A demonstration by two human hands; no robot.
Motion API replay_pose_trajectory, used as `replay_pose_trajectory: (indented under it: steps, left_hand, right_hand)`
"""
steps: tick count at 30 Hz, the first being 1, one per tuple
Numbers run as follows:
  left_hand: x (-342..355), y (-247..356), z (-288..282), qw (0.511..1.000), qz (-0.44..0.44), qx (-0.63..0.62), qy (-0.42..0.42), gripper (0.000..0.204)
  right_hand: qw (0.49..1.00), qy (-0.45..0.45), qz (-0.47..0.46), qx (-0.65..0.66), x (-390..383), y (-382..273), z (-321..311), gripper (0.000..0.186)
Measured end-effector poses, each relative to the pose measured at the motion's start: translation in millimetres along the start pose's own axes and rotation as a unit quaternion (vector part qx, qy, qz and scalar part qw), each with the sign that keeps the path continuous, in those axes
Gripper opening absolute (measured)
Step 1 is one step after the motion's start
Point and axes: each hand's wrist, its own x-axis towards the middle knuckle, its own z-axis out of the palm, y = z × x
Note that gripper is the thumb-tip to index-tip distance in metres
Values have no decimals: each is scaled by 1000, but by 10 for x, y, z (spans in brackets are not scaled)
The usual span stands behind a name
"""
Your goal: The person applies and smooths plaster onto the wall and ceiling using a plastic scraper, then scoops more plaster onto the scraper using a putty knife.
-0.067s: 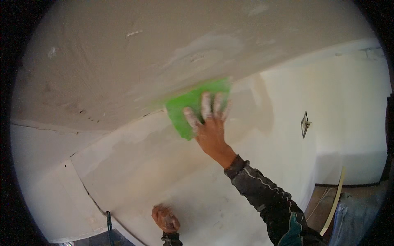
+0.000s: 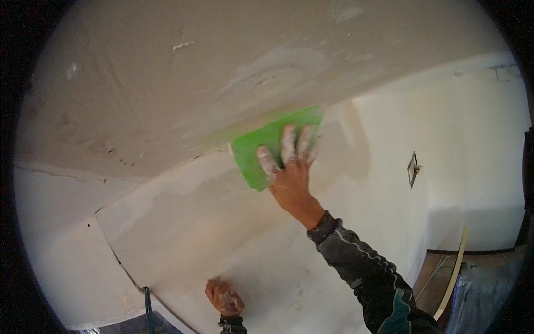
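A flat green plastic spreader lies along the line where the wall meets the ceiling. My right hand grips it from below, its fingers whitened with filler and stretched apart over the sheet; the thumb is hard to see. Smoothed, darker damp-looking filler covers the wall around the spreader. Lower down, my left hand is curled closed in front of the wall, with white smears on it. What its fingers hold, if anything, is hidden.
Overhead, the grey-brown ceiling has patches and small holes. An open wall box is at the right. A long pale strip leans near bluish plastic sheeting at lower right. A thin crack or joint runs down the left wall.
My right hand and the green spreader have slid a little to the right along the corner. My left hand stays where it was.
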Motion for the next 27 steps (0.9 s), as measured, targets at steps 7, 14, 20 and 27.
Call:
replay_pose_trajectory:
  steps: [7,14,20,27]
  left_hand:
    - [-66,-103,-71,1000,5,-2,-5,21]
    - [-39,-56,-23,1000,20,-19,6,21]
    - [21,70,-30,999,38,10,-12,23]
    - [-25,-3,-27,1000,16,-21,13,26]
  right_hand:
    - [982,105,-108,-110,732,-120,-259,71]
    - [986,-64,-78,-136,111,360,-70,77]
    - [947,70,152,273,165,-235,-530,92]
    - [827,91,299,468,573,-1176,-938,90]
